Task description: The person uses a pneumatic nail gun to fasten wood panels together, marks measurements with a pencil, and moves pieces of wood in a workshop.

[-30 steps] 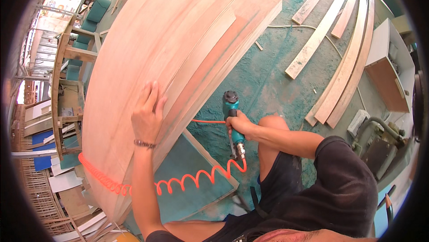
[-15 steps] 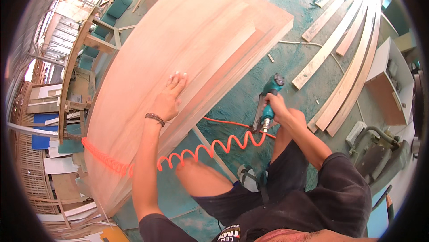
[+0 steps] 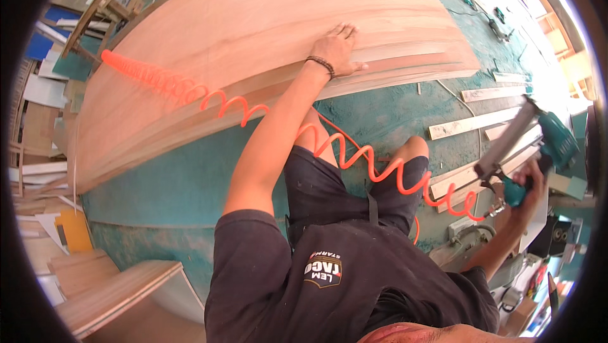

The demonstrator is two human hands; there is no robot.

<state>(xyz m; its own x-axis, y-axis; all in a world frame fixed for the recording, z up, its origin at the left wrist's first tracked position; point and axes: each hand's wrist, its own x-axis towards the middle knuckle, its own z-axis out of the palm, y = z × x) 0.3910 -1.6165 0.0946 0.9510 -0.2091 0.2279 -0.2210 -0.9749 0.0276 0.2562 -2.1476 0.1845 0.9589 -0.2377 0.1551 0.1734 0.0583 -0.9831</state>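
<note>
The left hand (image 3: 335, 52) lies flat on the wooden panel (image 3: 240, 23), perhaps for support, while the right hand (image 3: 536, 183) grips the air nailer (image 3: 557, 140) clear.

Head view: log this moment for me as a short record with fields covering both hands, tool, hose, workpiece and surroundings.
Left hand: open, laid on the wooden panel
Right hand: gripping the nail gun
Tool position: held off to the right, apart from the panel
Hose: orange, coiled, running from the nail gun to the panel's left part
Panel: large, pale, layered along its near edge
Surroundings: wooden strips on the floor, right
</note>
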